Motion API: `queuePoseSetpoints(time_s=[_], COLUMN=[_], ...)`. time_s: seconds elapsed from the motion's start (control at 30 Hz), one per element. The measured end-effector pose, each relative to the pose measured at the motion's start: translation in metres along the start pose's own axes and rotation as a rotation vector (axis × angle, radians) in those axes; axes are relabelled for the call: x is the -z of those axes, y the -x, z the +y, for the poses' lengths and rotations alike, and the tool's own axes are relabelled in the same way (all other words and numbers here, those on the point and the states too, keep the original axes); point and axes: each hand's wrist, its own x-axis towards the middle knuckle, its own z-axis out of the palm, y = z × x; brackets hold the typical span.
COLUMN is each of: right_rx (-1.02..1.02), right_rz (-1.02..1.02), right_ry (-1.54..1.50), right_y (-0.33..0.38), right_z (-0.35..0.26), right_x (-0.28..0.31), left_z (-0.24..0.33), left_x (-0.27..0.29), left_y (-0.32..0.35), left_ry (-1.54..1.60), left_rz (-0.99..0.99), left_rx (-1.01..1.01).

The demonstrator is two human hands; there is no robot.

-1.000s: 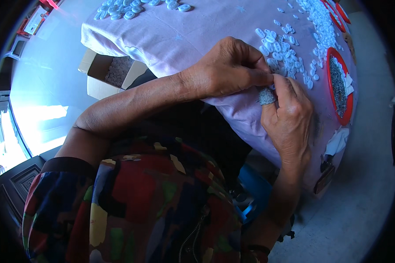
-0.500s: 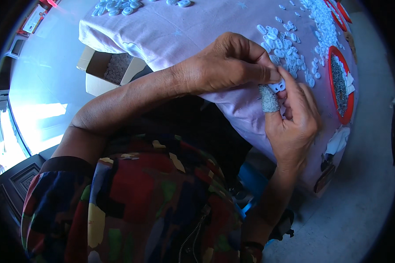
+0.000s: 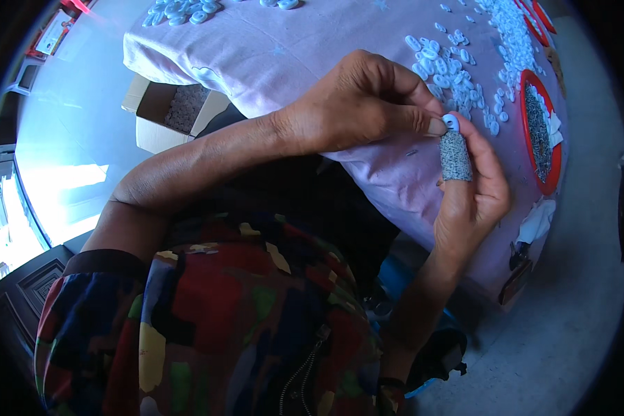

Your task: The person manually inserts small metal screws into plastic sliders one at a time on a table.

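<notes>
My right hand (image 3: 475,184) pinches a small white oval plastic piece with holes (image 3: 451,123) between thumb and forefinger. A grey speckled sleeve (image 3: 455,156) wraps that thumb. From the left, my left hand (image 3: 367,104) reaches across, its thumb and forefinger pressed together at the piece's edge. Whether a tiny part is between those left fingertips is too small to tell. Just beyond both hands lies a loose pile of similar white pieces (image 3: 451,73) on the pale pink tablecloth (image 3: 312,41).
A red oval tray (image 3: 549,186) of small grey bits stands at the table's right edge. More white pieces (image 3: 509,35) spread at the far right, and larger ones (image 3: 180,10) lie far left. An open cardboard box (image 3: 161,135) sits below the table's left side.
My right hand has turned and shifted slightly right, bringing its sleeved thumb up over the white piece. My left fingertips have moved slightly right, from over the piece to its edge.
</notes>
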Motion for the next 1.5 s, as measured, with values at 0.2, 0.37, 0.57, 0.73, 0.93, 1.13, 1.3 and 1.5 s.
queuePoseSetpoints(time_s=[0.2, 0.37, 0.57, 0.73, 0.93, 1.13, 1.3, 1.5], right_rx=[0.075, -0.141, 0.0, 0.145, 0.162, 0.277, 0.266, 0.092], right_rz=[-0.024, 0.133, 0.035, -0.135, -0.063, -0.062, -0.074, 0.006], right_ry=[0.107, 0.045, 0.271, 0.684, 0.508, 0.388, 0.536, 0.306], right_y=[0.003, 0.003, 0.0, -0.001, -0.006, -0.005, -0.001, -0.007], right_z=[0.007, 0.003, 0.008, 0.014, 0.009, 0.012, 0.008, 0.005], right_x=[0.002, 0.005, 0.012, 0.016, 0.02, 0.009, 0.003, 0.019], left_z=[0.001, 0.005, 0.003, 0.002, 0.005, 0.004, 0.004, 0.004], left_x=[-0.002, 0.0, 0.002, 0.009, 0.007, 0.005, 0.008, 0.006], left_y=[0.004, 0.006, 0.0, -0.001, -0.002, -0.004, -0.002, -0.004], left_ry=[-0.294, -0.469, -0.29, -0.11, -0.187, -0.231, -0.256, -0.038], left_rz=[-0.005, -0.041, -0.099, -0.112, -0.18, -0.222, -0.226, -0.103], left_rx=[-0.101, -0.122, -0.086, 0.0, 0.022, -0.02, 0.022, 0.02])
